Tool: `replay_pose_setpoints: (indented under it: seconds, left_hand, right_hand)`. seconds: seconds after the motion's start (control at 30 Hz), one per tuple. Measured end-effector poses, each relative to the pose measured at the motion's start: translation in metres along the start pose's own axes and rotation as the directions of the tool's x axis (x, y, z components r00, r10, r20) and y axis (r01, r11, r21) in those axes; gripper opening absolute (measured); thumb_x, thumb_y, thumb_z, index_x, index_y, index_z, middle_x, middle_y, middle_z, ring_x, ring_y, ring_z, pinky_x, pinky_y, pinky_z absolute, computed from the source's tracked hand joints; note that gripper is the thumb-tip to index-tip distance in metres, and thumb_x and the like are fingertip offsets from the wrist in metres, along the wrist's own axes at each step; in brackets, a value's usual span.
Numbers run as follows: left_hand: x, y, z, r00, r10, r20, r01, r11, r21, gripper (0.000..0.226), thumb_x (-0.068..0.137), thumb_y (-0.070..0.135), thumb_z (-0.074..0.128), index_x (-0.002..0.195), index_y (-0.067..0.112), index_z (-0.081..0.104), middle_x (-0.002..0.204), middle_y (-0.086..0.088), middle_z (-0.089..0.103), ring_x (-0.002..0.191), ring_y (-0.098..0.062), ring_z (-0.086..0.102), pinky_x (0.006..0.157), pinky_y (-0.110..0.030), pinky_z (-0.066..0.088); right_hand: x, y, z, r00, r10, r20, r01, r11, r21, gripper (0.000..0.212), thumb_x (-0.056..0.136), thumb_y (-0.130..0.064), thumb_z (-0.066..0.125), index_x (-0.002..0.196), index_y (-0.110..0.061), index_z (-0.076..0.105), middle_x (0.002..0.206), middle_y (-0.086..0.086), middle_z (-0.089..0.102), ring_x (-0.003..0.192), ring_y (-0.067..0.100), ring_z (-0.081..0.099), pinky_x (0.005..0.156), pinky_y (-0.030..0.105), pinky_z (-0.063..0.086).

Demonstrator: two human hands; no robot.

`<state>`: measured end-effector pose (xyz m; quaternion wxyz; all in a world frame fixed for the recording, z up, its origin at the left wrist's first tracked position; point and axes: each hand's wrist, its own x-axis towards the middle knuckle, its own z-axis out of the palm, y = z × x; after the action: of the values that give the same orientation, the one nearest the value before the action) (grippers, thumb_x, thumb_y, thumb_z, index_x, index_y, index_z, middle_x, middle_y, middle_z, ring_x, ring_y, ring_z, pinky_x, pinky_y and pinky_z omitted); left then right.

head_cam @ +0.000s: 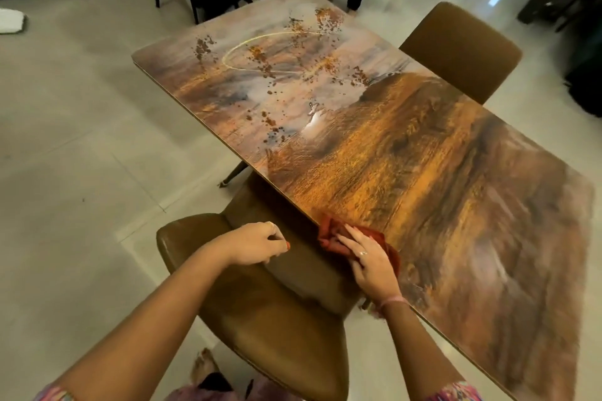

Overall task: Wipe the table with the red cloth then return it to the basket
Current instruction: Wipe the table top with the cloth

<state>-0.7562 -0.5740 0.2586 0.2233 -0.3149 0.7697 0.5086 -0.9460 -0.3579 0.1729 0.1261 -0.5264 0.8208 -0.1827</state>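
The right hand [369,257] pressed its straight fingers flat on the crumpled red cloth [345,236], which lay at the near edge of the glossy orange-brown patterned worktop [407,166]. The left hand [257,242], its grip loosely curled and holding nothing (thumb tucked), rested on the brown leather chair's back [293,264].

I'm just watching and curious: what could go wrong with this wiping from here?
The red cloth lies right at the table's near edge under the right hand, so it might slip off onto the brown chair. The left hand hovers over that chair's backrest; leaning on it might shift it. No basket is in view.
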Motion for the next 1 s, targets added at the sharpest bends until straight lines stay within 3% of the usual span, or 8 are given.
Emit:
replay_pose_setpoints:
  seconds: [0.13,0.27,0.4,0.6,0.83,1.0]
  left_hand:
    - [0.002,0.003,-0.004,0.999,0.033,0.005,-0.032,0.998,-0.056,0.018,0.091,0.041,0.051,0.103,0.03,0.059,0.1,0.011,0.063,0.088,-0.003,0.063,0.074,-0.02,0.047]
    - [0.009,0.007,-0.014,0.999,0.023,-0.024,-0.025,0.993,-0.112,0.012,0.091,0.04,0.052,0.098,0.033,0.058,0.1,0.013,0.061,0.087,-0.003,0.063,0.074,-0.021,0.046]
    - [0.018,0.005,-0.027,0.998,-0.003,-0.067,-0.011,0.98,-0.2,0.008,0.09,0.037,0.053,0.094,0.033,0.059,0.099,0.014,0.061,0.086,-0.003,0.062,0.071,-0.02,0.044]
    - [0.033,-0.004,-0.051,0.994,-0.02,-0.104,-0.013,0.952,-0.307,0.007,0.091,0.034,0.053,0.096,0.034,0.058,0.1,0.013,0.06,0.088,-0.004,0.063,0.075,-0.023,0.049]
    - [0.046,-0.036,-0.104,0.983,-0.026,-0.181,-0.052,0.909,-0.415,0.007,0.093,0.032,0.053,0.093,0.034,0.059,0.099,0.01,0.066,0.084,-0.004,0.064,0.066,-0.02,0.046]
    - [0.06,-0.086,-0.174,0.971,-0.106,-0.216,-0.03,0.839,-0.543,0.01,0.094,0.028,0.054,0.097,0.024,0.062,0.096,0.004,0.069,0.086,-0.011,0.065,0.07,-0.024,0.05]
  right_hand:
    - [-0.014,0.013,-0.006,0.992,0.118,-0.052,-0.118,0.993,0.014,0.053,0.087,-0.011,0.056,0.135,-0.03,0.048,0.145,-0.011,0.033,0.136,0.018,0.036,0.114,0.048,0.026]
    - [-0.009,0.007,0.002,0.997,0.08,-0.023,-0.082,0.993,-0.089,0.053,0.086,-0.015,0.057,0.137,-0.028,0.047,0.149,-0.009,0.027,0.139,0.02,0.027,0.112,0.043,0.017]
    - [0.015,0.003,0.002,1.0,0.002,0.026,0.002,0.99,-0.143,0.053,0.086,-0.018,0.06,0.137,-0.026,0.048,0.149,-0.005,0.027,0.138,0.021,0.024,0.11,0.047,0.019]
    - [0.061,-0.018,0.009,0.984,-0.031,0.176,0.07,0.973,-0.221,0.052,0.094,-0.038,0.041,0.145,-0.036,0.031,0.157,-0.004,0.017,0.142,0.015,0.006,0.114,0.041,0.007]
    - [0.163,-0.081,0.039,0.978,-0.001,0.208,0.054,0.968,-0.246,0.053,0.096,-0.052,0.026,0.147,-0.041,0.019,0.159,-0.006,0.01,0.147,0.019,0.006,0.117,0.046,0.009]
    - [0.292,-0.166,0.08,0.988,-0.014,0.154,0.049,0.973,-0.224,0.053,0.096,-0.05,0.032,0.147,-0.037,0.025,0.159,-0.001,0.017,0.146,0.022,0.012,0.116,0.048,0.014]
